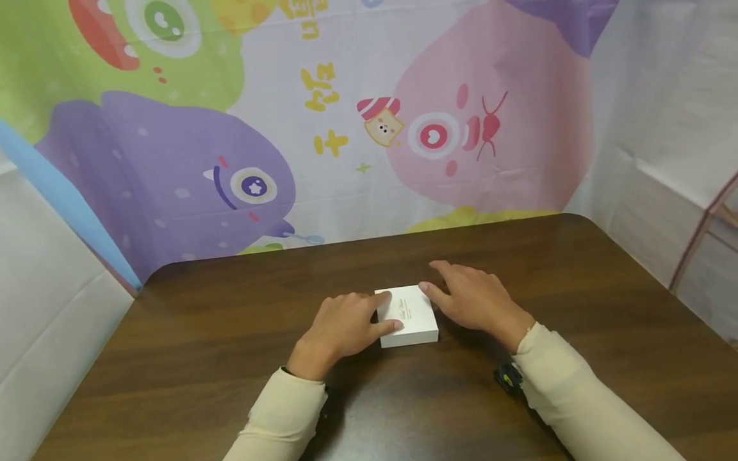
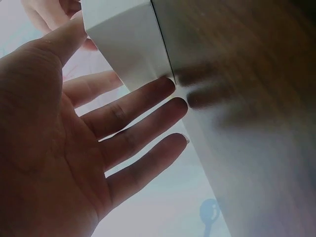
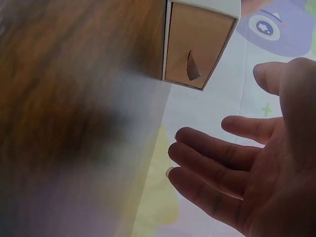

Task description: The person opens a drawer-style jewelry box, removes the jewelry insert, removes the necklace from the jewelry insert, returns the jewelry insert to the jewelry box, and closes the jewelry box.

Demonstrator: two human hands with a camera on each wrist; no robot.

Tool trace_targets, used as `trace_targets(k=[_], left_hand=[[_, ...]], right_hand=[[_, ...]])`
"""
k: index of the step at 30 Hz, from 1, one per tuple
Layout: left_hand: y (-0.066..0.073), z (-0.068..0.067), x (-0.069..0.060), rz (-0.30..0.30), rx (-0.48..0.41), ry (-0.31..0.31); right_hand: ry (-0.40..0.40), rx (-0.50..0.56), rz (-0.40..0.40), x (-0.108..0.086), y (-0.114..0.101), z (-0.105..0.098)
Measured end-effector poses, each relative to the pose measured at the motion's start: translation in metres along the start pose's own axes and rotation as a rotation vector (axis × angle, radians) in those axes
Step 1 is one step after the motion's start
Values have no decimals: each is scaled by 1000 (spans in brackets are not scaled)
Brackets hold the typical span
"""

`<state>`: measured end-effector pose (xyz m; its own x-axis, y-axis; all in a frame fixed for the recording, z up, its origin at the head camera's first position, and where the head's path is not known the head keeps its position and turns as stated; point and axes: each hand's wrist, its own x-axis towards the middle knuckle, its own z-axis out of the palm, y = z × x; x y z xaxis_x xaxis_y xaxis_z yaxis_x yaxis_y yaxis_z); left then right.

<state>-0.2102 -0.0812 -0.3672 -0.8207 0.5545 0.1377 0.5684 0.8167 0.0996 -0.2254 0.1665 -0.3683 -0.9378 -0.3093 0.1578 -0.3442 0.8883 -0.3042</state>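
A small white box (image 1: pixel 418 320) with fine print on its top lies flat on the table. My left hand (image 1: pixel 344 325) rests against its left side, with thumb and index finger extended over the top. In the left wrist view the other fingers are nearly straight beside the white side wall (image 2: pixel 131 47). To the right of the box, my right hand (image 1: pixel 477 299) hovers with fingers spread and holds nothing. The right wrist view shows a gap between this hand and the box's tan end panel (image 3: pixel 197 29), which bears a small brown tab (image 3: pixel 193 70).
The dark brown wooden table (image 1: pixel 219 358) extends around the box. Behind its far edge hangs a cloth backdrop (image 1: pixel 352 192) printed with cartoon monsters. Pale sheets (image 1: pixel 52 320) flank the table on the left and right. A dark strapped device (image 1: pixel 508 378) sits at the right wrist.
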Motion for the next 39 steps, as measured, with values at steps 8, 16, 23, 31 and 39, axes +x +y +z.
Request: trace_targets(k=[8, 16, 23, 31, 39], left_hand=[[1, 1, 0, -9, 1, 2], [1, 2, -2, -7, 3, -5], [1, 3, -3, -15, 2, -9], [2, 3, -3, -19, 4, -12], [2, 2, -4, -18, 4, -6]], right_hand=[[4, -10, 3, 0, 1, 0], [-10, -13, -2, -1, 0, 1], [-2, -33, -29, -1, -1, 3], [-4, -69, -62, -2, 0, 2], [-23, -74, -75, -2, 0, 3]])
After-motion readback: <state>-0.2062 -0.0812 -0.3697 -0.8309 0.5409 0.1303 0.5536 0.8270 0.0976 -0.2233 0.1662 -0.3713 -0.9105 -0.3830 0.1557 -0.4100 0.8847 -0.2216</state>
